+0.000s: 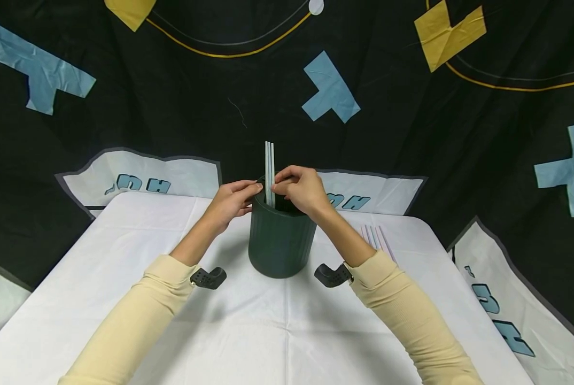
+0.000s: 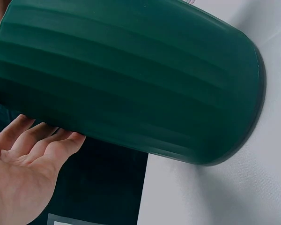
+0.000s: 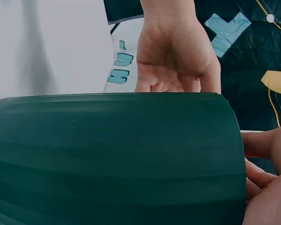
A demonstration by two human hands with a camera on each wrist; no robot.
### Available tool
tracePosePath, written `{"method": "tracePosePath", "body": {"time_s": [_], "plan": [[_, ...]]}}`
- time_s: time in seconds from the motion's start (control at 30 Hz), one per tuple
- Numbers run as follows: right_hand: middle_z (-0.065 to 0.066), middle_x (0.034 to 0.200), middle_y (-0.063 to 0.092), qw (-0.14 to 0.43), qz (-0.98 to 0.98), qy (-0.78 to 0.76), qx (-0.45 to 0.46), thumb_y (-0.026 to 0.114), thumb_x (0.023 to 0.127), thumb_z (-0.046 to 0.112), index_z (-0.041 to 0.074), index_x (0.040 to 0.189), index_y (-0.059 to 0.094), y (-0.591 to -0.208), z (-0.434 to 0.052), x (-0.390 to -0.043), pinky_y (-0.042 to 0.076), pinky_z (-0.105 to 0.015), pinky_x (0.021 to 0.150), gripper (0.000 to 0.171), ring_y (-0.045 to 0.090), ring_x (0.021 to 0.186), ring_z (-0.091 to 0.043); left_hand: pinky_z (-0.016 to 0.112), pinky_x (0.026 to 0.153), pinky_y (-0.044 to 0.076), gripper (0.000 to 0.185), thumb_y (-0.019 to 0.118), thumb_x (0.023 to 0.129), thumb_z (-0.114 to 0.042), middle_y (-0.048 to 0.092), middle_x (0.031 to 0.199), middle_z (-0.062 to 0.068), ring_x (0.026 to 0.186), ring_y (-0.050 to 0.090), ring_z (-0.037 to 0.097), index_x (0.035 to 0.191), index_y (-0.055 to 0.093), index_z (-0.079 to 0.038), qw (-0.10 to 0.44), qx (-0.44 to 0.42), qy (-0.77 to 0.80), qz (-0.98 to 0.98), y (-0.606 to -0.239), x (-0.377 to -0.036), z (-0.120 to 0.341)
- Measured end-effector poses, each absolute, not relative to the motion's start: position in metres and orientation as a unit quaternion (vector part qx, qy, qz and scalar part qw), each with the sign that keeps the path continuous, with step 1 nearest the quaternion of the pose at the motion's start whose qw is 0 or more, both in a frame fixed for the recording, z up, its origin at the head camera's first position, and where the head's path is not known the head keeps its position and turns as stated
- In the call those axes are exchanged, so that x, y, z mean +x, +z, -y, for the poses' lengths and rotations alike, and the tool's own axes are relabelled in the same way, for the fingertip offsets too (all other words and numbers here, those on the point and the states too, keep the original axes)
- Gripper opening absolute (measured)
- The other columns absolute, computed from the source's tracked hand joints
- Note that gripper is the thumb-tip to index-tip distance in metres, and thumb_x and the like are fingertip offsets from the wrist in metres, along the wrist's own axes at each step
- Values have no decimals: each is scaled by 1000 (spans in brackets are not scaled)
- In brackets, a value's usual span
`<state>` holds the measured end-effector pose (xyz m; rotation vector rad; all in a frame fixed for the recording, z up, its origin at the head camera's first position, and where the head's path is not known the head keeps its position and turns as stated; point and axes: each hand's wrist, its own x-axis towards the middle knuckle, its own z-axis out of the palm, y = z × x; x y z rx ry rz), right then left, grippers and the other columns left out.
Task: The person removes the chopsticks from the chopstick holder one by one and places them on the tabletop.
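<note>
Your right hand pinches the straws standing in the green ribbed cup; lower them straight. Left hand, fingers straight, steadies the rim; keep it there.

Both forearms extend forward and converge, sleeved in cream fabric to the wrists, each wrist carrying a black mount. Left hand: palm turned inward, fingers nearly straight and pointing toward the right hand, fingertips close to it; the left wrist view shows the palm open with fingers relaxed. Right hand: knuckles up, wrist bent, fingers curled, thumb and forefinger drawn together in a pinch at the tips. Contact between the two hands cannot be confirmed.
</note>
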<state>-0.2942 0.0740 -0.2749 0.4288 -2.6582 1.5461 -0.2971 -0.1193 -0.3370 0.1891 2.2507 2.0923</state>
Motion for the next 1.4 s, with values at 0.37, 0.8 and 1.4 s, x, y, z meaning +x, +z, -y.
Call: {"method": "tracePosePath", "body": {"time_s": [0.37, 0.8, 1.4], "plan": [[-8, 100, 72, 19, 853, 506, 127, 74, 92, 13, 8, 102, 72, -276, -74, -292, 56, -35, 78, 11, 64, 85, -24, 41, 100, 56, 47, 62, 100, -33, 65, 130, 15, 117, 67, 25, 138, 59, -5, 31, 61, 682, -728, -336, -295, 119], [-9, 98, 71, 25, 844, 520, 128, 75, 91, 12, 7, 101, 72, -277, -75, -293, 58, -42, 83, 11, 64, 84, -24, 43, 102, 55, 48, 61, 101, -34, 64, 132, 16, 119, 66, 27, 138, 59, -4, 31, 63, 679, -731, -338, -296, 120], [-9, 100, 69, 22, 832, 540, 128, 74, 92, 11, 6, 98, 71, -277, -77, -294, 59, -36, 82, 9, 64, 83, -22, 42, 103, 54, 48, 61, 101, -33, 63, 136, 17, 124, 64, 30, 140, 58, -5, 35, 59, 676, -734, -338, -296, 120]]}}
